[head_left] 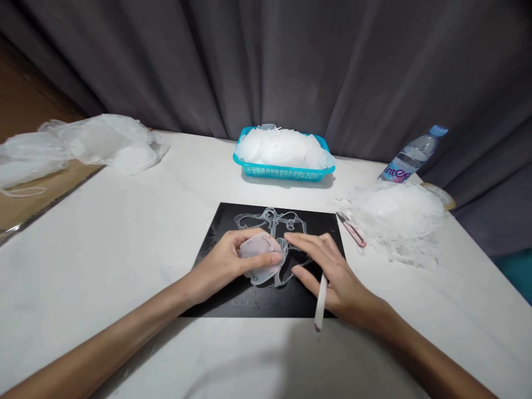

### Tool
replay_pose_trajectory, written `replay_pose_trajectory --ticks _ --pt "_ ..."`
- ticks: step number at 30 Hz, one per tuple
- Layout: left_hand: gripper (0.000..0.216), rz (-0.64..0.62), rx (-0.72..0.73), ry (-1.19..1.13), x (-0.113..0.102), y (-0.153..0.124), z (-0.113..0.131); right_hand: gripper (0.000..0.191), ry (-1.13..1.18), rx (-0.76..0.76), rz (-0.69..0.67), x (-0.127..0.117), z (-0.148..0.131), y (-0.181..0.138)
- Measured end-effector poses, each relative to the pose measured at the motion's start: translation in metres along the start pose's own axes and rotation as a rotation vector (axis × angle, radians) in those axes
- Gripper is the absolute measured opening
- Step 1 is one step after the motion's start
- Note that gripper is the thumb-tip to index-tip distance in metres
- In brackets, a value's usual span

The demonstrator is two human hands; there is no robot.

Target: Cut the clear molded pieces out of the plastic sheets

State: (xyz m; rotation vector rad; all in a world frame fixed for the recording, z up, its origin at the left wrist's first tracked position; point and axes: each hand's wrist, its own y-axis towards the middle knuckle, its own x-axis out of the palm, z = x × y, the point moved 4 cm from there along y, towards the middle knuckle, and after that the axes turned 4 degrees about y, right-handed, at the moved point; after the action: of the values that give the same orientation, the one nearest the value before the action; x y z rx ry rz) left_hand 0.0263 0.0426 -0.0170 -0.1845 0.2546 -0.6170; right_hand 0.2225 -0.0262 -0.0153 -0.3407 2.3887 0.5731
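My left hand pinches a flat, translucent, milky piece with rounded edges, its thumb lying across the top. Clear, string-like trimmings lie looped on a black mat, partly beneath that piece. Just right of it, my right hand has thumb and index finger parted, fingertips close to the clear strips. A white pen-like tool is tucked in the right palm, its dark tip pointing down toward me. The tool's other end is hidden by the hand.
Behind the mat stands a turquoise basket heaped with whitish translucent pieces. Pink-handled snips lie beside a pile of clear scraps at right. A water bottle stands behind. Plastic bags lie at far left.
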Motion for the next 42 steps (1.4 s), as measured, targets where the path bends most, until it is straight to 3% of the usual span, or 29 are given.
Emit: replay_pose_trajectory --ticks 7,15,17,19,21,24,27,29,31,33,35,38,40,42 --pt "0.025 -0.01 0.092 0.173 0.006 -0.006 0.003 0.009 0.038 -0.069 0.054 0.012 -0.005 0.001" --pt "0.025 -0.032 0.104 0.237 0.011 -0.005 -0.003 0.013 -0.208 -0.236 0.139 0.012 -0.012 -0.003" --pt "0.027 0.098 0.043 0.135 -0.002 0.002 -0.01 0.016 -0.271 -0.355 0.126 0.013 -0.018 -0.006" --pt "0.032 0.352 -0.017 0.001 -0.026 0.008 -0.016 0.018 -0.271 -0.451 0.138 0.012 -0.025 -0.01" --pt "0.034 0.438 -0.027 -0.091 -0.044 0.012 -0.017 0.02 -0.207 -0.432 0.203 0.005 -0.026 -0.012" --pt "0.032 0.328 -0.009 -0.194 -0.049 0.012 -0.011 0.017 -0.129 -0.205 0.339 -0.012 -0.014 -0.009" --pt "0.028 0.145 0.001 -0.248 -0.034 0.005 -0.005 0.005 -0.176 0.053 0.418 -0.026 0.006 -0.005" --pt "0.026 0.066 0.01 -0.258 -0.023 -0.001 -0.002 0.021 -0.236 0.13 0.369 -0.026 0.014 -0.001" --pt "0.025 0.01 0.016 -0.27 -0.015 -0.004 0.0 0.049 -0.29 0.128 0.246 -0.015 0.018 0.002" --pt "0.025 -0.039 0.016 -0.287 -0.01 -0.006 0.002 0.064 -0.346 0.083 0.135 0.0 0.018 0.004" --pt "0.026 -0.063 0.017 -0.287 -0.008 -0.008 0.004 0.054 -0.399 0.023 0.079 0.015 0.015 0.005" --pt "0.026 -0.064 0.031 -0.259 -0.006 -0.01 0.008 0.018 -0.439 -0.066 0.05 0.026 0.011 0.007" --pt "0.025 -0.095 0.032 -0.272 -0.003 -0.012 0.011 0.018 -0.416 -0.094 0.083 0.02 0.008 0.01" --pt "0.024 -0.139 0.018 -0.305 -0.001 -0.014 0.012 0.016 -0.337 -0.073 0.217 0.0 0.009 0.013"
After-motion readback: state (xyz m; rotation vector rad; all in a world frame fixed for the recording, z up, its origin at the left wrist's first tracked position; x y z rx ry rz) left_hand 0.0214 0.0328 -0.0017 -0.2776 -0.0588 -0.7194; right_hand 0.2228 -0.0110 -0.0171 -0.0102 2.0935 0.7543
